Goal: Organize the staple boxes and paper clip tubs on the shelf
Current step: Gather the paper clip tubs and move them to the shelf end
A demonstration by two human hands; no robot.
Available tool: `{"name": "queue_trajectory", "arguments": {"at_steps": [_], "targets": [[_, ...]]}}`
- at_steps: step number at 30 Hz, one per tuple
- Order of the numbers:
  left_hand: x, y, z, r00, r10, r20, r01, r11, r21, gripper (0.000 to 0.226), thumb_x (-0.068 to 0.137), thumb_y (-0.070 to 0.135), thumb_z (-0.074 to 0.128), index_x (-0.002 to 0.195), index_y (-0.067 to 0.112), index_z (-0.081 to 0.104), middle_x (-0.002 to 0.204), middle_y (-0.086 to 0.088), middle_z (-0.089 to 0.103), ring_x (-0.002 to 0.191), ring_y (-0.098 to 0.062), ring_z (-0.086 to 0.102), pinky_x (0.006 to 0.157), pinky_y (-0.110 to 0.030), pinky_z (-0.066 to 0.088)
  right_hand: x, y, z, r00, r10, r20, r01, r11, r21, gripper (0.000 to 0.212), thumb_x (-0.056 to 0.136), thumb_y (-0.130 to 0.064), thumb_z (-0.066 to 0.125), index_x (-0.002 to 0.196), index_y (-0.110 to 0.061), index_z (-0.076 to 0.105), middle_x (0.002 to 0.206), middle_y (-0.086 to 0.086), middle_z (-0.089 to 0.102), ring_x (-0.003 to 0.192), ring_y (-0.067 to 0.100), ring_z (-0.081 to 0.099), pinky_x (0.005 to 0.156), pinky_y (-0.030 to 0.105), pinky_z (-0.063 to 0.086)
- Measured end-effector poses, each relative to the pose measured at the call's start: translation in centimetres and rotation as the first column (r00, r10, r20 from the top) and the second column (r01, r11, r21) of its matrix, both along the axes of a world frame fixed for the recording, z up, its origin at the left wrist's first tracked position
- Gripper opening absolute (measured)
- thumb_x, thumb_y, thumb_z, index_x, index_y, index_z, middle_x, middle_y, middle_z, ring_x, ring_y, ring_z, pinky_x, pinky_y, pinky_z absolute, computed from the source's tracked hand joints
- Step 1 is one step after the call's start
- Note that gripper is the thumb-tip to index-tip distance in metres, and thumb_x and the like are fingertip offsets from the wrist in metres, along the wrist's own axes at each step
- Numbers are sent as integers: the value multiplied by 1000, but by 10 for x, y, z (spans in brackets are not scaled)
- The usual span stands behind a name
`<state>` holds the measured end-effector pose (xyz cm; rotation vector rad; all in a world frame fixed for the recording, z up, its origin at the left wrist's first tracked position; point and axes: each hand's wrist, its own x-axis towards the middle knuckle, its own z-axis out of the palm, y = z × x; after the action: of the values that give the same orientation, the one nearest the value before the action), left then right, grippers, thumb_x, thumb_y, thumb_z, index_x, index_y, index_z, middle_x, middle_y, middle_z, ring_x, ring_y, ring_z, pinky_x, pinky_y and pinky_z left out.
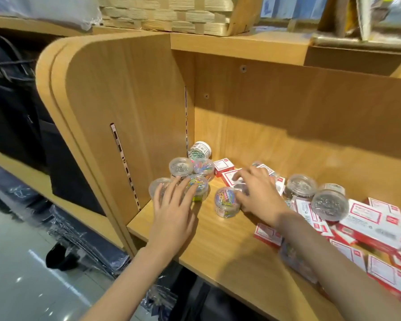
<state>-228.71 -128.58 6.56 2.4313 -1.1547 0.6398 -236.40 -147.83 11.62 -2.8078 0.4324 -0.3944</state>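
Several clear paper clip tubs cluster at the left end of the wooden shelf (222, 242). My left hand (174, 212) lies with straight fingers over a tub of coloured clips (198, 185) and a clear tub (156, 186). My right hand (259, 193) reaches past another coloured-clip tub (226, 200), fingers spread over a red and white staple box (229, 176). One tub (200, 150) lies on its side in the back corner. Two tubs of silver clips (300, 186) (329, 202) stand at the right among a pile of staple boxes (380, 223).
The shelf's side panel (125, 107) stands close on the left. A woven basket (171, 12) sits on the shelf above. Black bags (14, 107) hang to the left, and wrapped goods (90, 239) lie on the floor below.
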Motion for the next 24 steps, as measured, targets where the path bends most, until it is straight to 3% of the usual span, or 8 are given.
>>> {"name": "queue_trajectory", "arguments": {"at_steps": [4, 6, 9, 13, 16, 19, 22, 24], "targets": [[-9, -19, -3, 986, -160, -39, 161, 986, 35, 56, 77, 25, 43, 133, 19, 44, 136, -3, 48, 131, -22, 30, 109, -48, 14, -25, -26, 11, 969, -47, -244, 51, 999, 7, 24, 86, -22, 53, 109, -16, 52, 108, 5, 48, 111, 28, 47, 91, 39, 38], [-17, -28, -7, 969, -240, -67, 244, 968, 59, 57, 76, 25, 42, 133, 24, 45, 139, 4, 46, 133, -19, 29, 109, -50, 12, -27, -21, 11, 943, -63, -326, 67, 998, 2, 24, 89, -23, 50, 112, -16, 51, 115, 4, 44, 110, 27, 48, 93, 40, 36], [-24, -34, -12, 966, -242, -85, 247, 968, 51, 54, 74, 26, 43, 128, 24, 50, 134, 7, 51, 132, -17, 30, 110, -49, 8, -29, -14, 8, 961, -61, -271, 61, 998, -9, 25, 91, -22, 49, 115, -17, 51, 120, 3, 43, 108, 25, 50, 91, 34, 36], [-23, -30, -10, 985, -154, -77, 151, 988, -41, 33, 76, 25, 46, 106, 19, 58, 112, 4, 59, 117, -19, 43, 112, -46, 12, -34, -20, 16, 993, 4, -115, 21, 975, 220, 18, 83, -14, 60, 101, -15, 61, 94, 0, 59, 86, 19, 58, 66, 19, 37], [-24, -30, -8, 990, -114, -80, 109, 992, -66, 26, 78, 25, 46, 100, 16, 57, 102, 1, 57, 106, -20, 46, 111, -45, 16, -30, -35, 26, 995, -100, 29, 91, 973, 211, 23, 85, -22, 62, 107, -14, 59, 108, 3, 61, 98, 20, 57, 79, 26, 39], [-29, -30, -10, 990, -96, -105, 92, 995, -43, 28, 79, 28, 46, 104, 16, 54, 105, 1, 55, 104, -19, 46, 109, -43, 18, -16, -48, 17, 979, -179, -96, 190, 974, 120, 46, 83, -38, 63, 120, -14, 50, 118, 11, 54, 111, 32, 48, 89, 37, 39], [-30, -26, -7, 991, -83, -107, 82, 997, -14, 28, 81, 29, 43, 105, 19, 55, 107, 3, 57, 104, -18, 48, 106, -45, 23, -3, -52, 8, 972, -218, -83, 225, 970, 95, 38, 77, -36, 68, 104, -17, 50, 100, 13, 63, 96, 32, 55, 72, 34, 42], [-29, -21, -5, 991, -88, -102, 86, 996, -19, 26, 83, 29, 42, 103, 19, 55, 106, 4, 58, 102, -18, 50, 103, -44, 26, 2, -50, 15, 976, -215, -35, 218, 959, 180, 32, 74, -34, 72, 92, -17, 51, 88, 6, 61, 87, 27, 55, 64, 30, 36]]}}
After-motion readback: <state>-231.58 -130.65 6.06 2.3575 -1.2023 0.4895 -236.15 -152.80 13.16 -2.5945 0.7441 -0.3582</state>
